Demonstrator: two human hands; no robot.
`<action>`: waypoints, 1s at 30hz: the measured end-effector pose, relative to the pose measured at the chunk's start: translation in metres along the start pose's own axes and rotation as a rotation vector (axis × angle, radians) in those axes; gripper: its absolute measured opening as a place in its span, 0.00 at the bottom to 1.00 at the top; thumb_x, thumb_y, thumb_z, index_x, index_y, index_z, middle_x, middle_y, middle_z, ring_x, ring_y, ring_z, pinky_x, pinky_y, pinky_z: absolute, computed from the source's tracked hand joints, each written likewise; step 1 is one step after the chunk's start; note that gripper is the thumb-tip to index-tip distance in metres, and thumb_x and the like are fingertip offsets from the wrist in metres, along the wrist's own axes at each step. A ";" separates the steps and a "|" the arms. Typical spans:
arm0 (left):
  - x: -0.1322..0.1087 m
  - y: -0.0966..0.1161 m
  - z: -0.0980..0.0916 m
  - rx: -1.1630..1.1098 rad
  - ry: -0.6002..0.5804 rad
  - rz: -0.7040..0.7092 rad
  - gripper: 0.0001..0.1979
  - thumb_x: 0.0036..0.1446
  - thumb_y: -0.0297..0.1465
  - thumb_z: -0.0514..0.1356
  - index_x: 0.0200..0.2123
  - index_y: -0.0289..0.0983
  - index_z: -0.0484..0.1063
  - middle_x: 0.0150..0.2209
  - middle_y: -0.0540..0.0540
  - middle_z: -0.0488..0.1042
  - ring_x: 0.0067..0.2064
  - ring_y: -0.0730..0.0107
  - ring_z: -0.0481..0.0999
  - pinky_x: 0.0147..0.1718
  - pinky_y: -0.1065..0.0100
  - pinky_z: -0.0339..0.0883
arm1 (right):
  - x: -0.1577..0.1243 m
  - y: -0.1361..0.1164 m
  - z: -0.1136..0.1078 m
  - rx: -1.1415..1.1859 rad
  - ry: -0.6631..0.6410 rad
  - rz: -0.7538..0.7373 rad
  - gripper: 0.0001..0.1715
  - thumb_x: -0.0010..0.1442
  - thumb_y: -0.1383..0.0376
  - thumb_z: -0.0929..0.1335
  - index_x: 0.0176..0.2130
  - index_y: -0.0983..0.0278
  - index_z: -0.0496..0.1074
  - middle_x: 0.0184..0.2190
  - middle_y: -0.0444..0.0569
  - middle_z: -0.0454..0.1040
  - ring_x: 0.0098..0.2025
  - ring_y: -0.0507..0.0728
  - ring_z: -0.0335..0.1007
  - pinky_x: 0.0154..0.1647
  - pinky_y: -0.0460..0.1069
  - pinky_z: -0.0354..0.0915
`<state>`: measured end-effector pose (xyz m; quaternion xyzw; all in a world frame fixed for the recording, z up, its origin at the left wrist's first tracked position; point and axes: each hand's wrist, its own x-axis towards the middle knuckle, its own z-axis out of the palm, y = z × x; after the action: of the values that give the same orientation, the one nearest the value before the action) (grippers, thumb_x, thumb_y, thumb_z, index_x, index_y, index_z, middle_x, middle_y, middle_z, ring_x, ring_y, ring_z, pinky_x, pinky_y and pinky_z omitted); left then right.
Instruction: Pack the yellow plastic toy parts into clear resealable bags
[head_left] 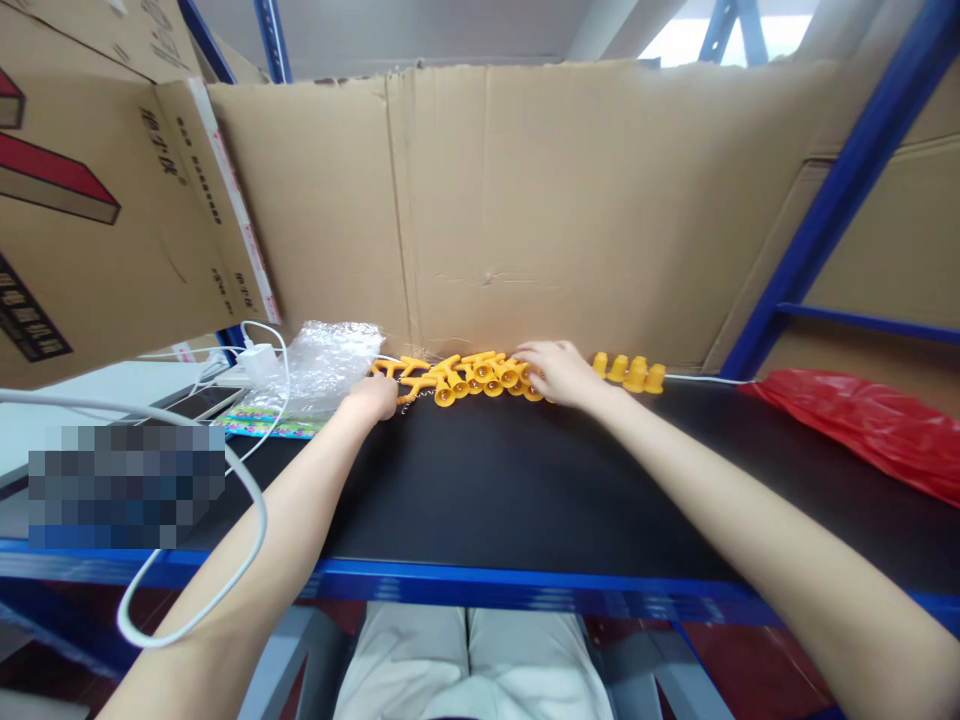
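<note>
Left hand [373, 396] nine o'clock, right hand [561, 373] three o'clock of yellow pieces [491, 387]; can't tell fingers' hold; nudge could scatter them.

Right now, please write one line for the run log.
left hand: at left end of pile of yellow pieces; right hand: at its right end; yellow cups: right of right hand; red plastic: far right

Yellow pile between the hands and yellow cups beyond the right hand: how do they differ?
Pose: many pieces in the yellow pile lie tipped, openings toward the camera; the yellow cups stand narrow end up.
Layout: the yellow pile is an overlapping jumble; the yellow cups form a short row.
Shared: both are yellow, on the black surface.
</note>
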<state>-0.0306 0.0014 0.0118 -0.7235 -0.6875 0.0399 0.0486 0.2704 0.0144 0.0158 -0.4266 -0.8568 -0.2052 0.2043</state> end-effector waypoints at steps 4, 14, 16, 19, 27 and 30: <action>-0.003 0.000 -0.004 0.036 0.011 -0.102 0.20 0.52 0.23 0.52 0.49 0.33 0.69 0.49 0.32 0.70 0.49 0.52 0.72 0.43 0.61 0.68 | 0.013 -0.045 0.017 0.032 -0.085 -0.220 0.23 0.59 0.70 0.60 0.53 0.61 0.68 0.57 0.50 0.65 0.56 0.59 0.60 0.55 0.57 0.52; -0.004 0.003 -0.007 -0.046 -0.006 -0.114 0.19 0.52 0.24 0.52 0.48 0.35 0.69 0.50 0.35 0.71 0.50 0.52 0.71 0.45 0.60 0.67 | 0.061 -0.101 0.052 -0.066 -0.225 -0.155 0.18 0.63 0.61 0.59 0.48 0.63 0.71 0.46 0.54 0.73 0.48 0.63 0.66 0.49 0.58 0.53; -0.004 0.003 -0.007 -0.055 -0.010 -0.126 0.19 0.52 0.24 0.52 0.48 0.35 0.69 0.51 0.36 0.70 0.51 0.52 0.71 0.45 0.59 0.67 | 0.068 -0.103 0.057 -0.122 -0.214 -0.139 0.18 0.63 0.63 0.59 0.44 0.65 0.73 0.44 0.56 0.74 0.47 0.63 0.66 0.47 0.57 0.53; -0.005 0.003 -0.008 -0.066 -0.004 -0.136 0.19 0.52 0.24 0.52 0.48 0.36 0.69 0.51 0.36 0.70 0.51 0.52 0.71 0.45 0.59 0.67 | 0.075 -0.103 0.061 -0.150 -0.219 -0.101 0.18 0.63 0.64 0.59 0.42 0.67 0.74 0.45 0.59 0.73 0.47 0.63 0.66 0.45 0.55 0.54; -0.004 0.003 -0.007 -0.085 0.017 -0.143 0.19 0.52 0.25 0.52 0.49 0.35 0.67 0.51 0.35 0.70 0.52 0.52 0.70 0.45 0.60 0.67 | 0.082 -0.102 0.071 -0.129 -0.181 -0.012 0.18 0.61 0.60 0.61 0.43 0.67 0.74 0.44 0.57 0.73 0.46 0.62 0.66 0.45 0.55 0.54; -0.005 0.004 -0.008 -0.087 0.033 -0.137 0.18 0.52 0.25 0.53 0.47 0.36 0.68 0.50 0.36 0.71 0.51 0.53 0.70 0.45 0.61 0.67 | 0.084 -0.104 0.074 -0.143 -0.164 0.034 0.20 0.61 0.58 0.62 0.43 0.69 0.74 0.44 0.59 0.72 0.47 0.63 0.64 0.47 0.57 0.53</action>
<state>-0.0257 -0.0040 0.0191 -0.6768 -0.7355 -0.0052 0.0311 0.1259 0.0505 -0.0201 -0.4699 -0.8465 -0.2268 0.1060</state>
